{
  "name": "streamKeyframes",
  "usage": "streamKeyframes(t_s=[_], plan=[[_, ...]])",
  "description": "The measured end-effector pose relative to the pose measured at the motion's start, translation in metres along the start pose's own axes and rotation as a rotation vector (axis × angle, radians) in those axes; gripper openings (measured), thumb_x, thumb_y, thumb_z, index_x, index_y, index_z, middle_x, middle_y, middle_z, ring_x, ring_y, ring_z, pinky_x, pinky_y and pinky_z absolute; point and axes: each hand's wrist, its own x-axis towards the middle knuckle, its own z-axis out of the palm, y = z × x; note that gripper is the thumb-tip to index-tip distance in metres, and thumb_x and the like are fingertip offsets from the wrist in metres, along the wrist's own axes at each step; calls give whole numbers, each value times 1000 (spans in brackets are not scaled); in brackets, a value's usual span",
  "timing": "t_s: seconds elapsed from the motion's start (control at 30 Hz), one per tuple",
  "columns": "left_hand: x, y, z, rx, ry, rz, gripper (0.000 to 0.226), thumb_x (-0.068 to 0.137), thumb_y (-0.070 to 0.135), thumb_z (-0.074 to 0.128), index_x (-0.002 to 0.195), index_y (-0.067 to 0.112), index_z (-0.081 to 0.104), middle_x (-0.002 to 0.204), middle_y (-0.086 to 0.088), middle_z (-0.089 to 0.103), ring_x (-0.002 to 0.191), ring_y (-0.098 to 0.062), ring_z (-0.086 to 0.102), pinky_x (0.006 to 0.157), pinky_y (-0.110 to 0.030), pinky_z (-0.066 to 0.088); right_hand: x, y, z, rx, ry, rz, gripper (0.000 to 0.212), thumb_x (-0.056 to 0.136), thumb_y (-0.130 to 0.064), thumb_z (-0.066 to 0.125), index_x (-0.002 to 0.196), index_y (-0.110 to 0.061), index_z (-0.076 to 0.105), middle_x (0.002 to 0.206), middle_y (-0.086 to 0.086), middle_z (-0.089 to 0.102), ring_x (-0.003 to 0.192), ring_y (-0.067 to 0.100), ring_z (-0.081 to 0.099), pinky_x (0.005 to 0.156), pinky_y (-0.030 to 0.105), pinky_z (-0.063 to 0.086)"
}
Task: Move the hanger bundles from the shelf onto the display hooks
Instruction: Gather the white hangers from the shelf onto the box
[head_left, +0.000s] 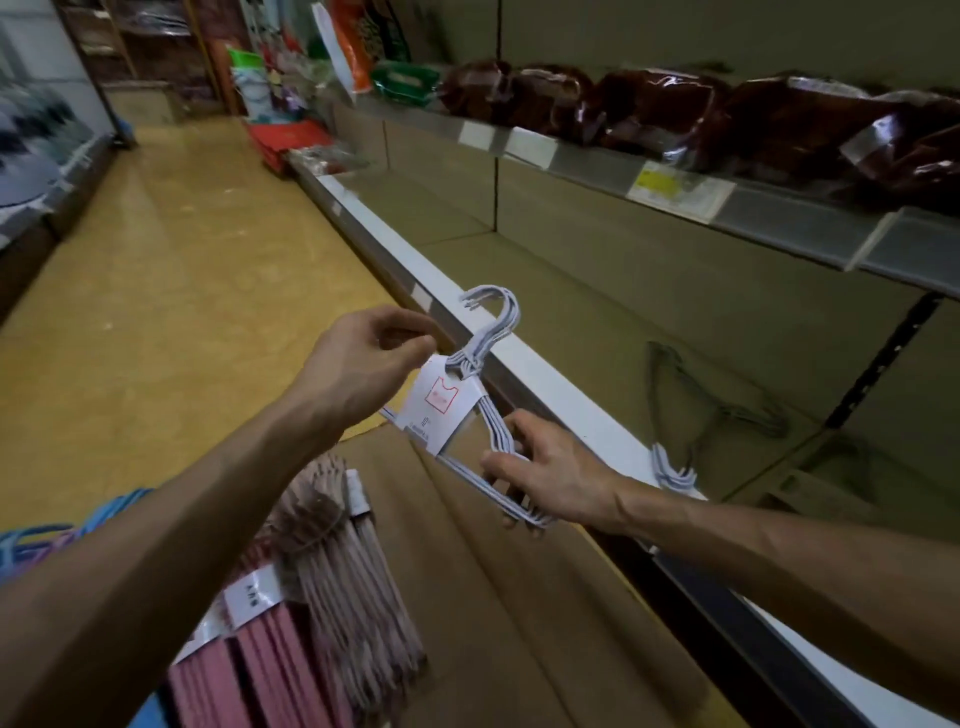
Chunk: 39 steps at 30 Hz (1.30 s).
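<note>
A long store shelf (571, 291) with a white front edge runs from the lower right toward the far end of the aisle, and above it an upper shelf (727, 202) carries dark red wrapped packages (660, 111) along its length. Below the hands, open cardboard (493, 571) holds packs of pinkish hangers (343, 566) at the lower left. In front of the shelf's front edge, a bundle of pale lilac hangers (485, 410) is held in the air, tilted, its hooks pointing up toward the shelf and a white paper band with a red mark wrapped round its neck. The right hand (550, 478) grips the bundle's lower corner, fingers curled round the bars. The left hand (358, 364) has its fingers bent, pinching at the top edge of the paper band just beside the hooks. Another lilac bundle (672, 470) lies at the shelf's front edge, just right of the right wrist, hooks hanging over the edge. A darker hanger (727, 405) lies further back on the shelf surface, blurred.
</note>
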Motion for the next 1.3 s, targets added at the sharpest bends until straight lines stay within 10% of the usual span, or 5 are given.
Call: streamKeyframes(t_s=[0.37,0.63,0.77,0.97,1.3], plan=[[-1,-11,-42,157,82,65,46,87,35,73,129,17,63,125,3,65,107,-12,62,98,-35,51,10,-49,74,64,-18,-141,32,89,-46,65,107,-23,51,105,5,61,82,27,72,69,54,60],[2,-8,-36,238,244,268,20,88,17,69,108,18,74,99,1,73,88,-13,69,85,-37,57,22,-57,77,119,-21,-119,34,95,-51,55,111,-21,54,93,-1,69,82,8,68,76,32,57],[-2,-14,-32,219,239,302,22,88,12,70,108,20,74,90,8,72,84,-1,67,77,-7,52,29,-49,66,194,-52,-85,33,100,-37,52,126,-18,57,105,7,72,96,16,67,74,24,51],[-6,-27,-29,225,157,302,27,85,13,73,111,21,74,95,13,70,89,2,67,82,-8,51,32,-28,69,417,-188,43,30,94,-14,63,124,-13,59,112,14,71,105,25,69,94,42,56],[-7,-66,-52,455,-152,3,36,94,42,61,115,14,69,119,-3,69,99,-12,61,84,-25,51,52,19,94,74,-202,148,20,93,-18,64,113,-17,66,107,11,69,99,23,68,87,41,59]])
